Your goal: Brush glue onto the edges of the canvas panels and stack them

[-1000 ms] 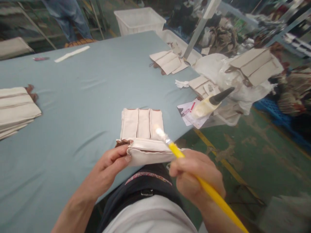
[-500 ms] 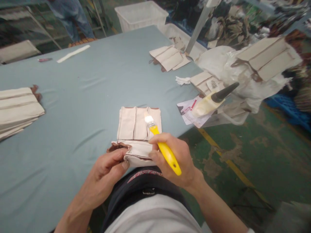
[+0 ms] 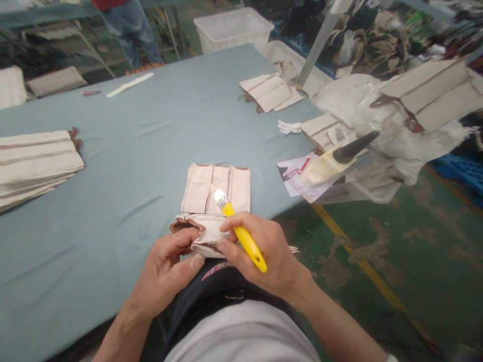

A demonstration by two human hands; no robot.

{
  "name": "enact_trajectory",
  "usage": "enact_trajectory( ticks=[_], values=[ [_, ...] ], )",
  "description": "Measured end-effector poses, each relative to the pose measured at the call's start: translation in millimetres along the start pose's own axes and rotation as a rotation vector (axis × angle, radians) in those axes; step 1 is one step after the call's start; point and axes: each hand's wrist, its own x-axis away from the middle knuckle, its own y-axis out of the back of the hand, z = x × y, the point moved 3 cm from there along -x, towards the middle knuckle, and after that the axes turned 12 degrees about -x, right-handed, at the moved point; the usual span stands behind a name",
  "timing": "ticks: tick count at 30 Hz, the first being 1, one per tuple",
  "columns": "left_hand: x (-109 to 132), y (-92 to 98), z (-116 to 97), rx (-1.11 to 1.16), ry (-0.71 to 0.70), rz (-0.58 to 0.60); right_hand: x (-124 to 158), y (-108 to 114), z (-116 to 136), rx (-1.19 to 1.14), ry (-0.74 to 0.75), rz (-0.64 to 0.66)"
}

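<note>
At the table's near edge lies a cream fabric piece with brown trim [image 3: 211,224], sewn into panels. My left hand [image 3: 169,269] pinches its folded edge between thumb and fingers. In my right hand [image 3: 260,246] is a yellow-handled paintbrush [image 3: 245,240], its pale bristles pointing away from me. The thumb and fingers of that same hand also touch the fabric's folded edge. Just beyond, a flat three-panel cream piece [image 3: 219,186] rests on the table, below the brush tip. My palm hides part of the near piece.
A stack of cream pieces [image 3: 37,156] sits at left. To the right are a bottle with a black nozzle [image 3: 328,163], printed paper [image 3: 290,173] and plastic-wrapped pieces [image 3: 350,100]. White crates [image 3: 234,30] stand behind the blue-green table [image 3: 124,125]. A person in jeans [image 3: 132,35] stands beyond.
My right hand and the brush have moved left, bringing the fingers closer to my left hand along the folded edge. The view has shifted slightly left.
</note>
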Motion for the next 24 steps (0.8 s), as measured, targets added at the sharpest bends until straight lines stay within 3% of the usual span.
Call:
enact_trajectory(
  ticks=[5, 11, 19, 24],
  values=[
    [0.3, -14.5, 3.6, -0.015, 0.062, -0.064, 5.4, -1.2, 3.8, 0.056, 0.067, -0.041],
    [3.7, -25.5, 6.5, 0.027, 0.068, -0.050, 11.1, 3.1, -3.7, 0.028, -0.031, -0.033],
    [11.3, -22.8, 21.8, 0.099, 0.132, -0.049, 8.7, -1.1, -15.3, -0.050, -0.123, 0.007],
    [12.4, -20.4, 32.9, 0.220, 0.196, -0.049, 1.4, -7.2, -24.3, -0.107, -0.256, 0.060]
  ],
)
